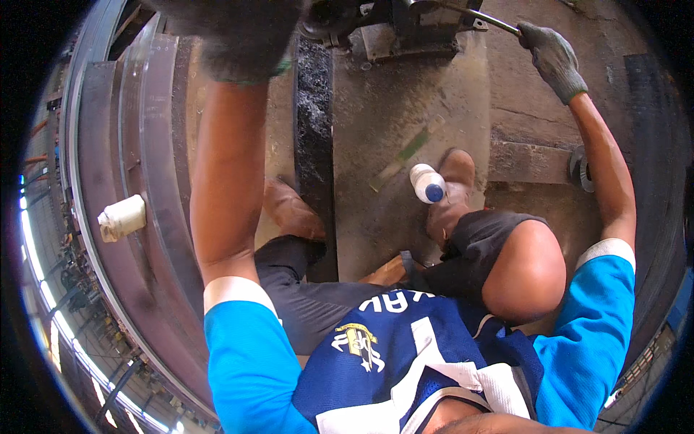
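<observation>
My right hand (553, 59), in a grey knitted glove, is closed around the end of a thin metal rod (486, 16). From there the rod runs left to a dark, greasy metal machine (408, 32) at the top edge, which is partly cut off. My left hand (246, 40), also gloved, reaches up to the left of that machine. It is dark and blurred, and its fingers cannot be made out, nor whether it holds anything.
A white bottle with a blue cap (426, 184) is beside my right boot (457, 170). Dark shavings fill a channel (314, 108) between floor plates. Long steel beams (155, 145) lie to the left, with a whitish container (123, 217) on them. A round metal piece (580, 170) sits at the right.
</observation>
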### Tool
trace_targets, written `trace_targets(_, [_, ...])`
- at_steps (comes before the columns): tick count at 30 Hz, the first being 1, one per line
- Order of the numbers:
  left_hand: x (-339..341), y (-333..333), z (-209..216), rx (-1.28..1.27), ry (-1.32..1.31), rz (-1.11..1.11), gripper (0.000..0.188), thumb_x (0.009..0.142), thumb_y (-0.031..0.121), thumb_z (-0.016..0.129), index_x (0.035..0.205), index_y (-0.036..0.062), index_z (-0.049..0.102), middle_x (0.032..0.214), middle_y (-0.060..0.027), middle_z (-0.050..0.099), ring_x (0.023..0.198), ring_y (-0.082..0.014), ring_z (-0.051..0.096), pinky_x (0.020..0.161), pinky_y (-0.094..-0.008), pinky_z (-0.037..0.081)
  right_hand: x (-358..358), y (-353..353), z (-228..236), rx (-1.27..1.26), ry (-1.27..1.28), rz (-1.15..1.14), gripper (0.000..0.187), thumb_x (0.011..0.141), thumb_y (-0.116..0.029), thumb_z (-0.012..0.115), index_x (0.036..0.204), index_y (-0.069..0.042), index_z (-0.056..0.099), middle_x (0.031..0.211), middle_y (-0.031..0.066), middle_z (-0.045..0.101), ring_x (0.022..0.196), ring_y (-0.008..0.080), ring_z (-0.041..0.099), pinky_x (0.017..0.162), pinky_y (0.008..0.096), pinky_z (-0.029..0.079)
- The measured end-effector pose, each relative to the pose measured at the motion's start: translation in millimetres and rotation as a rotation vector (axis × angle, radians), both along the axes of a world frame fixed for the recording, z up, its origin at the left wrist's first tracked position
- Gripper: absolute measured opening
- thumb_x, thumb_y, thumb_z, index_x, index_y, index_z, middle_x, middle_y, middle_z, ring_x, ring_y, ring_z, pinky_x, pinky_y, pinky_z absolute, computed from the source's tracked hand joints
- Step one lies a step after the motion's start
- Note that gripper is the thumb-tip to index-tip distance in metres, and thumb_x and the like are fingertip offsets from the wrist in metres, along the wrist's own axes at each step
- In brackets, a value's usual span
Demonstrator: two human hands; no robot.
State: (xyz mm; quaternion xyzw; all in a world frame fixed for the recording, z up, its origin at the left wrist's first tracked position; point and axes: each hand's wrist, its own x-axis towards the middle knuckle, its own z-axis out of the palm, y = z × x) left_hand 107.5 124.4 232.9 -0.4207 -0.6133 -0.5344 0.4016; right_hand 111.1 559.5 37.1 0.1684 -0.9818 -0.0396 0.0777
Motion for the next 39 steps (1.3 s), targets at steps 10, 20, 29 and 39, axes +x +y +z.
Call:
trace_targets(10, [12.5,17.3,12.3,0.056,-0.302,0.125,0.030,0.107,0.023,0.055,0.126,0.0019,0.063,0.067,-0.0013,0.058,0.061,-0.0145,0.064,0.058,-0.0246,0.048,-146.8,-25.6,11.7,-0.773,-0.629,-0.048,0.031,0.099,-0.032,0.057,0.122,-0.015,0.068,0.106,0.0013,0.070,0.093,0.0175,0.066,0.078,0.0394,0.054])
trace_targets(20, [23.8,33.7,17.7,0.291,-0.631,0.235,0.032,0.103,0.029,0.056,0.088,0.0023,0.065,0.071,-0.0132,0.070,0.062,-0.0195,0.066,0.062,-0.0296,0.053,-221.4,-79.9,-50.0,-0.192,-0.565,-0.138,0.035,0.098,-0.027,0.056,0.128,-0.014,0.067,0.111,0.0044,0.073,0.093,0.0186,0.069,0.075,0.0404,0.057])
trace_targets(29, [11.8,11.7,-3.6,0.092,-0.282,0.256,0.033,0.107,0.028,0.055,0.123,-0.0002,0.059,0.071,-0.0052,0.062,0.063,-0.0136,0.063,0.060,-0.0231,0.048,-190.5,-30.3,-0.4,-0.515,-0.739,-0.248,0.039,0.097,-0.022,0.056,0.134,-0.013,0.065,0.116,0.0072,0.076,0.094,0.0196,0.072,0.073,0.0414,0.059])
trace_targets(39, [6.9,-42.6,-110.4,0.118,-0.263,0.475,0.053,0.099,0.029,0.068,0.144,0.0060,0.053,0.125,-0.0164,0.055,0.110,-0.0259,0.055,0.091,-0.0391,0.044,-31.8,-152.5,200.4,-0.808,-0.285,0.336,0.045,0.106,-0.039,0.046,0.117,-0.006,0.074,0.103,0.0064,0.076,0.089,0.0181,0.072,0.077,0.0357,0.058])
